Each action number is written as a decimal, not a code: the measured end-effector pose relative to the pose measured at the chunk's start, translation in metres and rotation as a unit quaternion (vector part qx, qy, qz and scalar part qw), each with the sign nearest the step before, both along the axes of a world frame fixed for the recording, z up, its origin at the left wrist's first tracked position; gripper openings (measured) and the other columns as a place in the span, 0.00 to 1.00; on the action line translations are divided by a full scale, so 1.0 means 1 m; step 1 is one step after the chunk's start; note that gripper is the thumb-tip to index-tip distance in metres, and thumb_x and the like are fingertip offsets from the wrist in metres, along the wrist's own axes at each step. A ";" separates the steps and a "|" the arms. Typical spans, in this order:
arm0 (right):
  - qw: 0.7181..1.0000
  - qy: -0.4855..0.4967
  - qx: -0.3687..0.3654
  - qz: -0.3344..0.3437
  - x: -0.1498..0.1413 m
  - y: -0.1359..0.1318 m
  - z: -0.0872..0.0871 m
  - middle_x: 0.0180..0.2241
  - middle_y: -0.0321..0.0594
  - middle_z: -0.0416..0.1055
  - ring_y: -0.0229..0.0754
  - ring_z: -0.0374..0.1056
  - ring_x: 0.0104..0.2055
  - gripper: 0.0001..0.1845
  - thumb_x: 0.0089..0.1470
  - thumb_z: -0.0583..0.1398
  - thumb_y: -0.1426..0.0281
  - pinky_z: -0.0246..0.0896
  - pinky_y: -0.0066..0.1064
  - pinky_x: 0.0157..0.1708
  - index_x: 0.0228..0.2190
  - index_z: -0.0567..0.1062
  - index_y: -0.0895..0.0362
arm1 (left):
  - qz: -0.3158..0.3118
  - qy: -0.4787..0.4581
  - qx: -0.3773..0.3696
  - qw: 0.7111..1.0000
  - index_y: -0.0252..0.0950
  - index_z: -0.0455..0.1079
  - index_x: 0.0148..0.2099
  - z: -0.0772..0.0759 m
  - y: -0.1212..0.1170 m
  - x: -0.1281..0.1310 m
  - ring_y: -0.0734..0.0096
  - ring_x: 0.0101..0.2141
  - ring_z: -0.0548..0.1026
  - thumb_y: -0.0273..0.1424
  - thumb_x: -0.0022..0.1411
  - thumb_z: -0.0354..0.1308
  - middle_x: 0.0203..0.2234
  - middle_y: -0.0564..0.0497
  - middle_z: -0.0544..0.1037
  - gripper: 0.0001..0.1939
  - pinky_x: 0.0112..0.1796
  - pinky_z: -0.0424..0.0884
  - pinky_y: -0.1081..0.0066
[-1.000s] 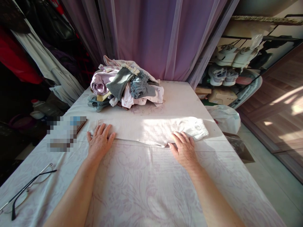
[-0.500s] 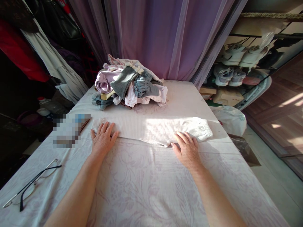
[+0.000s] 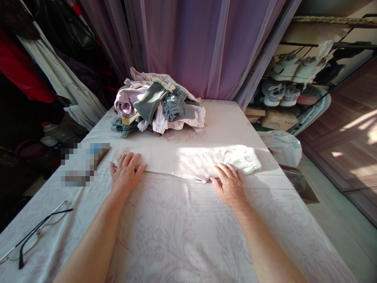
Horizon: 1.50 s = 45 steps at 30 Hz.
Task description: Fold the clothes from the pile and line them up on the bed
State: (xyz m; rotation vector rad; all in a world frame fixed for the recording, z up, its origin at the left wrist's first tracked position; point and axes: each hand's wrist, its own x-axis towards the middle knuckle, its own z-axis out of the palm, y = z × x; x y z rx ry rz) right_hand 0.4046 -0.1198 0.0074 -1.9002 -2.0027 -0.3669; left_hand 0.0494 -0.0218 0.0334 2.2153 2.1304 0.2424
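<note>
A pair of pale striped trousers (image 3: pixel 182 159), folded lengthwise into a long strip, lies flat across the table, its elastic-cuffed end to the right. My left hand (image 3: pixel 126 173) rests with spread fingers on the left end of the cloth. Toward the cuffed end, my right hand (image 3: pixel 229 182) lies with its fingers apart on the near edge. Both palms face down and neither hand grips anything. Behind the trousers sits a heap of crumpled clothes (image 3: pixel 159 104) in pink, lilac, grey and blue-grey.
A blurred-out flat item (image 3: pixel 84 163) and a pair of glasses (image 3: pixel 38 232) lie on the left of the patterned tablecloth (image 3: pixel 176 228). A purple curtain (image 3: pixel 188 47) hangs behind the table. Shoes (image 3: pixel 275 92) stand on a rack at right, above a white plastic bag (image 3: pixel 282 145).
The whole view has shifted slightly, so everything appears a little farther left. Both hands keep their places on the trousers, with no visible change in the cloth.
</note>
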 end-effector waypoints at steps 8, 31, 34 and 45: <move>1.000 0.002 0.002 0.005 0.001 0.000 0.000 0.55 0.44 0.72 0.55 0.61 0.59 0.19 0.62 0.54 0.63 0.50 0.46 0.56 0.51 0.74 0.55 | 0.002 0.005 0.007 1.000 0.38 0.60 0.67 -0.002 0.001 0.000 0.49 0.67 0.53 0.42 0.71 0.43 0.67 0.40 0.59 0.27 0.61 0.45 0.34; 1.000 0.005 0.017 0.009 0.003 0.000 -0.006 0.54 0.45 0.73 0.56 0.61 0.59 0.19 0.61 0.55 0.64 0.51 0.47 0.57 0.50 0.75 0.55 | 0.006 -0.008 0.000 1.000 0.40 0.60 0.67 -0.003 0.000 0.000 0.52 0.68 0.52 0.42 0.70 0.45 0.67 0.42 0.59 0.27 0.62 0.42 0.35; 1.000 0.002 0.022 0.010 0.003 0.001 -0.006 0.54 0.44 0.73 0.55 0.61 0.59 0.18 0.61 0.55 0.63 0.51 0.46 0.56 0.50 0.75 0.55 | 0.015 -0.011 0.014 1.000 0.39 0.61 0.67 -0.003 -0.001 0.002 0.49 0.68 0.51 0.43 0.69 0.46 0.68 0.40 0.57 0.28 0.62 0.44 0.36; 1.000 -0.006 0.024 0.012 0.005 0.001 -0.007 0.54 0.45 0.74 0.55 0.62 0.58 0.18 0.62 0.54 0.63 0.50 0.46 0.57 0.49 0.75 0.55 | 0.160 -0.064 0.045 0.984 0.28 0.54 0.69 0.002 0.002 -0.025 0.46 0.66 0.57 0.45 0.68 0.42 0.66 0.33 0.59 0.35 0.62 0.49 0.39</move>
